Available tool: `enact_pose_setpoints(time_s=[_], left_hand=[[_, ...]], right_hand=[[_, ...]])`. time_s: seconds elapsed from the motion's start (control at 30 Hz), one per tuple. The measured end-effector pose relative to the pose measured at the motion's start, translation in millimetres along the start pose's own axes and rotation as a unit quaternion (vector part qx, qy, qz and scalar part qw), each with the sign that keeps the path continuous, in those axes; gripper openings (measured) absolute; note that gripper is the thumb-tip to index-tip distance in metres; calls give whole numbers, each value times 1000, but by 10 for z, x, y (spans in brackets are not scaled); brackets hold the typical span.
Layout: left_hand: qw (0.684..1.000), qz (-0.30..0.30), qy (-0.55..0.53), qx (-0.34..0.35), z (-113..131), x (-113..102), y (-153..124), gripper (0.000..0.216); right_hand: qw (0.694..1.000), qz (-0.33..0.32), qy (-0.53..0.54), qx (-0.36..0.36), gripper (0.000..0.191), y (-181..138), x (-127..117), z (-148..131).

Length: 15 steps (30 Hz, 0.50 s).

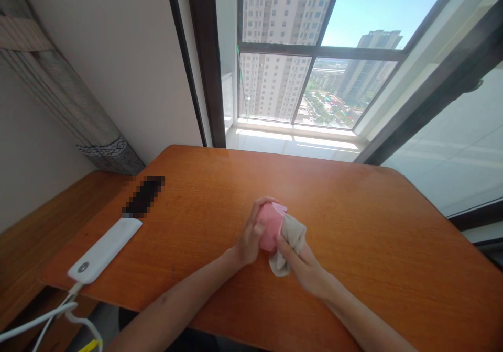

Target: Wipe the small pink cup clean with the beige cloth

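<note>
Above the middle of the wooden table (204,200), my left hand (250,237) is closed around the left side of a small pink box-like object (271,226). My right hand (301,263) grips a crumpled beige cloth (294,232), its thumb lying over the fabric. The cloth presses against the right side of the pink object, and a loose end hangs below. A pale pointed edge shows at the object's top right. What kind of object it is, I cannot tell. My right fingers are mostly hidden behind the cloth.
On the table's left lies a white power strip (106,250) with a round button and white cables (58,312) running off the edge. Beyond it is a dark pixelated item (144,196). A curtain (78,90) hangs at the left; a window (314,53) stands behind the table.
</note>
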<state>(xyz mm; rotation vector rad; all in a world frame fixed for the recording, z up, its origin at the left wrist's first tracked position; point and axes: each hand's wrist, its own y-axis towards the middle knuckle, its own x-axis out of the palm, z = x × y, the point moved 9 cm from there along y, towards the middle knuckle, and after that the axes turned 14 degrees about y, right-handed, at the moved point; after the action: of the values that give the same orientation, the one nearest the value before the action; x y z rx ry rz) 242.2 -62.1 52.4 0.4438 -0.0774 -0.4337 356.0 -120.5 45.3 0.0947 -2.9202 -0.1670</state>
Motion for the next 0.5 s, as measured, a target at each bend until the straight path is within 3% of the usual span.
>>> enact_pose_setpoints(time_s=[0.07,0.13,0.2,0.27,0.37,0.43,0.5], left_hand=[[987,-14,-116,-107,-130,67,19,48],[959,-37,-193,-204,-234,135,24,49],[929,-55,-238,-279,-309,175,11,49],[911,-53,-261,-316,-350,164,9,50],[906,-36,-272,-323,-382,125,20,54],[912,-37,-268,-308,-391,123,19,63],[941,-39,-217,-258,-366,94,28,71]], right_hand=[[977,-104,-160,-92,18,-44,211,-133],[923,-180,-292,-176,21,-97,393,-209],[865,-211,-391,-233,22,-119,494,-226],[833,-215,-443,-252,21,-104,526,-213],[854,-196,-417,-242,19,-71,490,-223],[905,-168,-331,-208,19,-48,413,-243],[968,-96,-191,-128,22,3,238,-213]])
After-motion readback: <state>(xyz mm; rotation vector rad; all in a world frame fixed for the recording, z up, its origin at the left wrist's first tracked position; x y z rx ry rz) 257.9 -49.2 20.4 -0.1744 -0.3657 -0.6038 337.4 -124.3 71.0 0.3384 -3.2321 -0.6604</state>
